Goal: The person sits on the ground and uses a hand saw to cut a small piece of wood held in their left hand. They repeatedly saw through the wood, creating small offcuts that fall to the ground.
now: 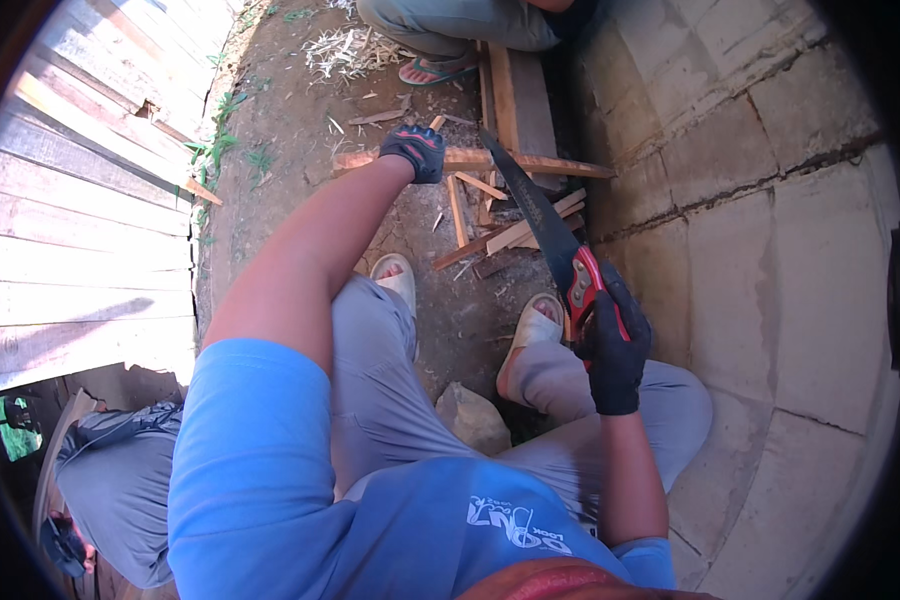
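My right hand (618, 345), in a black glove, is wrapped round the red and black handle of a handsaw (542, 215). The dark blade points up and to the left, its tip over a long wooden strip (525, 163) that lies crosswise. My left hand (415, 152), also gloved, is closed at the left part of that strip. A short end of a wooden stick (437, 123) pokes out beyond its fingers; the grip itself is mostly hidden. Cut wood pieces (535, 222) lie scattered below the strip, near the saw blade.
Another person (450, 25) sits at the top beside a thick timber beam (525, 100). Wood shavings (355, 52) are heaped on the dirt ground. A block wall (740, 270) rises on the right, a plank wall (80, 220) on the left. A stone (473, 418) lies between my legs.
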Motion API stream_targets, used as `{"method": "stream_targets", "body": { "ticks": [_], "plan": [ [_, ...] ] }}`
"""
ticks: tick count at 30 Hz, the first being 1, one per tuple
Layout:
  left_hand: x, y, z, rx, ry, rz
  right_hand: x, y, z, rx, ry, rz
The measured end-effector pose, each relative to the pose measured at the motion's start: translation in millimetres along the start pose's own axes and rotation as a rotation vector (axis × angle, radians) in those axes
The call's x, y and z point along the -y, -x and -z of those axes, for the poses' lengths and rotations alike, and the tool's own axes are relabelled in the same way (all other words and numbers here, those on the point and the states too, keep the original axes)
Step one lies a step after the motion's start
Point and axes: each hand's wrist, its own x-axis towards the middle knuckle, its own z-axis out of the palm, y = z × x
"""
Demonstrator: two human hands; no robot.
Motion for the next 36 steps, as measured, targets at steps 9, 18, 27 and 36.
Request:
{"method": "stream_targets", "body": {
  "ticks": [9, 18, 27, 36],
  "plan": [
    [-8.5, 4.6, 11.2, 0.034, 0.011, 0.020, -42.7, -113.1, -90.8, -0.073, 0.172, 0.193],
    [-7.2, 1.1, 6.8, 0.031, 0.027, 0.012, -91.1, -158.7, -130.9, -0.096, -0.154, 0.132],
    [-9.2, 0.5, 15.4, 0.081, 0.018, 0.031, -81.2, -109.8, -101.9, -0.056, -0.077, 0.153],
    [-7.0, -6.6, 12.6, 0.112, 0.016, 0.032, -18.4, 2.2, -8.1, -0.010, 0.072, -0.059]
  ]
}}
